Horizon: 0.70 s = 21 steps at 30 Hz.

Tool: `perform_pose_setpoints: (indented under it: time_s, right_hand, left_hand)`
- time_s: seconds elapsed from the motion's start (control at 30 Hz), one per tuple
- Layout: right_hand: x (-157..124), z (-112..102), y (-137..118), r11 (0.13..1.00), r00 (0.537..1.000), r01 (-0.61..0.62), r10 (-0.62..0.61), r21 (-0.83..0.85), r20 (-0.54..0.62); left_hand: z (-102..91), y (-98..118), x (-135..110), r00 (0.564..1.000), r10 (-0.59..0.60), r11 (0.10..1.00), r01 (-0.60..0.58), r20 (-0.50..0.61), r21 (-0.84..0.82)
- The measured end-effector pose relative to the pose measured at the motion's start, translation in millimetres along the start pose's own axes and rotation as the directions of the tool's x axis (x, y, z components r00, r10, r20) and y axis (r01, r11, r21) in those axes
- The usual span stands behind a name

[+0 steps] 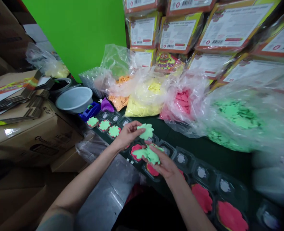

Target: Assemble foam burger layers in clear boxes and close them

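Between thumb and fingers, my left hand (130, 134) pinches one scalloped, flower-shaped light green piece (146, 131). Lower and to the right, my right hand (164, 162) is closed around a loose stack of similar green pieces (149, 155). Under the hands runs a row of clear plastic containers (154, 177). Several on the left hold a green piece (104, 125) lying over red. Those below and right of my hands show red flower-shaped pieces (231, 215) on top. A red piece (136, 151) is partly hidden behind the green stack.
Open plastic bags of orange (119, 101), yellow (142, 106), red (182, 102) and green pieces (238, 114) line the back of the dark table. A grey bowl (74, 99) and blue tape dispenser (90, 111) stand left. Wrapped packages (178, 32) are stacked behind; cardboard boxes (36, 138) fill the left.
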State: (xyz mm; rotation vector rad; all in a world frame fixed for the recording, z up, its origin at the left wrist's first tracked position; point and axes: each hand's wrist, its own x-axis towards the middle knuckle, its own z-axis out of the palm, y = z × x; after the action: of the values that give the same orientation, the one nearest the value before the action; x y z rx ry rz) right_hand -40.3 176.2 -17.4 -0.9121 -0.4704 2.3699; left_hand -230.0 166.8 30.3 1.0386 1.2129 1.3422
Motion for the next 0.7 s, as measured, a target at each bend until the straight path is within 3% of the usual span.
perform_pose_setpoints:
  time_s: [0.1, 0.2, 0.3, 0.37, 0.43, 0.53, 0.6, 0.7]
  right_hand:
    - [-14, -14, -15, 0.997, 0.996, 0.030, -0.024, 0.069, -0.083]
    - [-30, -27, -29, 0.988, 0.985, 0.087, -0.066, 0.128, -0.161]
    - [-41, -34, -33, 0.978, 0.979, 0.120, -0.089, 0.171, -0.183]
    - [-45, -36, -32, 0.976, 0.980, 0.123, -0.090, 0.182, -0.177]
    - [-48, -36, -30, 0.976, 0.983, 0.113, -0.082, 0.186, -0.167]
    - [-52, -36, -28, 0.977, 0.987, 0.100, -0.074, 0.189, -0.139]
    - [-53, -37, -28, 0.976, 0.988, 0.106, -0.083, 0.189, -0.128]
    - [-52, -38, -27, 0.973, 0.987, 0.126, -0.103, 0.195, -0.123]
  left_hand:
    - [-12.0, 0, -11, 0.995, 0.014, 0.999, -0.010, -0.099, 0.038]
    - [-20.0, -20, -27, 0.998, -0.058, 0.984, 0.061, -0.022, 0.167]
    - [-16.0, -46, -38, 0.996, -0.063, 0.929, 0.037, 0.059, 0.369]
    - [-9.8, -58, -43, 0.996, -0.019, 0.823, -0.033, 0.086, 0.566]
    - [-4.3, -63, -47, 0.994, 0.069, 0.646, -0.112, 0.089, 0.755]
    - [1.0, -64, -56, 0.975, 0.211, 0.432, -0.155, 0.068, 0.889]
    - [4.6, -64, -62, 0.970, 0.231, 0.396, -0.167, 0.078, 0.903]
    - [15.9, -59, -68, 0.970, 0.232, 0.435, -0.173, 0.075, 0.884]
